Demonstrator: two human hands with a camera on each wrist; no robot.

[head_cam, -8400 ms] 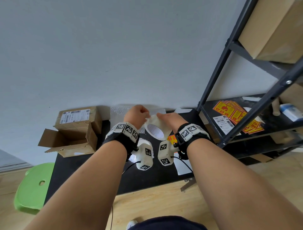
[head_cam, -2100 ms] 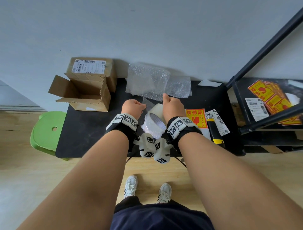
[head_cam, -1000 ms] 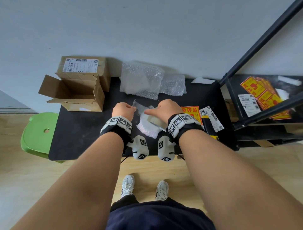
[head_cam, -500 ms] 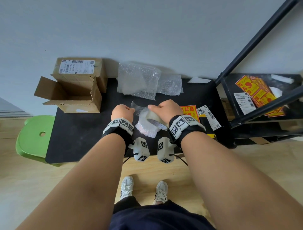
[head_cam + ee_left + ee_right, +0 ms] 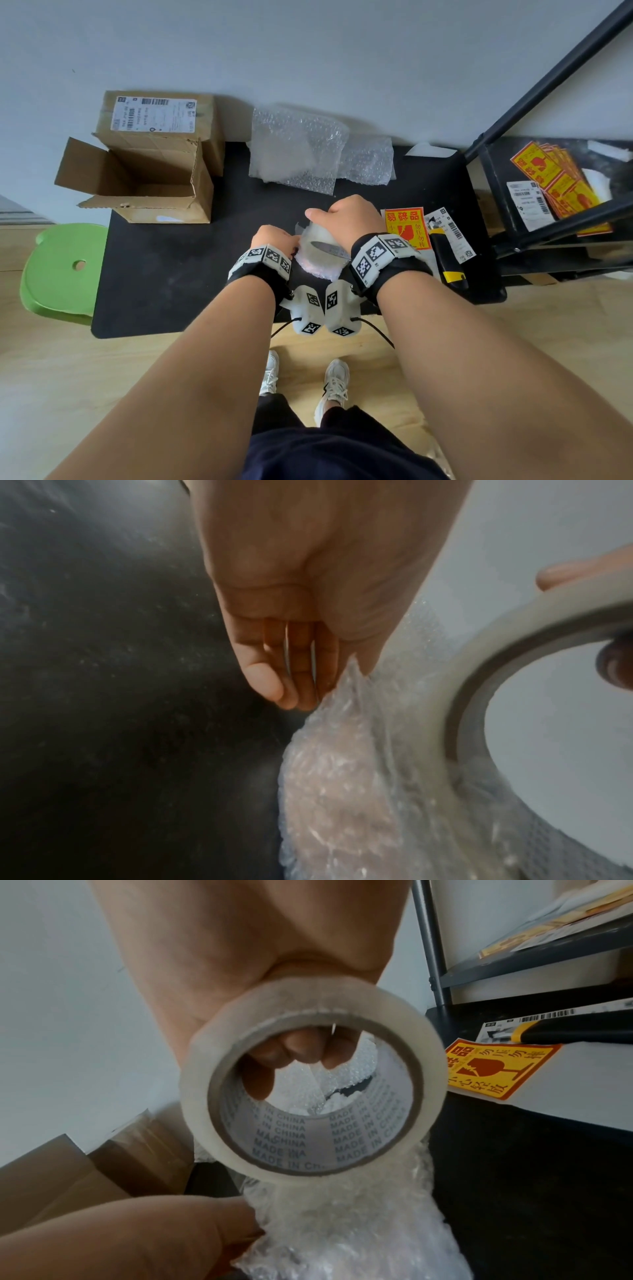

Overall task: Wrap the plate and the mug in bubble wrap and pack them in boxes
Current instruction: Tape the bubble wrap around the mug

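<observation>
1. Bundle point(image 5: 317, 265) of bubble wrap sits on the table's point(image 5: 164, 274) near edge, between both hands.
2. Left hand point(image 5: 274, 238) pinches its left side.
3. Right hand point(image 5: 349, 216) grips the tape roll point(image 5: 313, 1080), resting on the bundle.
4. Open box point(image 5: 137, 181) waits far left.

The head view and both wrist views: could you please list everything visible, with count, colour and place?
table: one, black, against wall
cardboard boxes: two, brown, table's far left; front one open
bubble wrap sheets: two, clear, far middle
wrapped bundle: one, clear bubble wrap, between hands
tape roll: one, clear, above bundle
fragile sticker: one, yellow-red, right of bundle
utility knife: one, black-yellow, table's right
stool: one, green, left
shelf: one, black, right
left hand: pinches bundle's wrap
right hand: grips tape roll
</observation>
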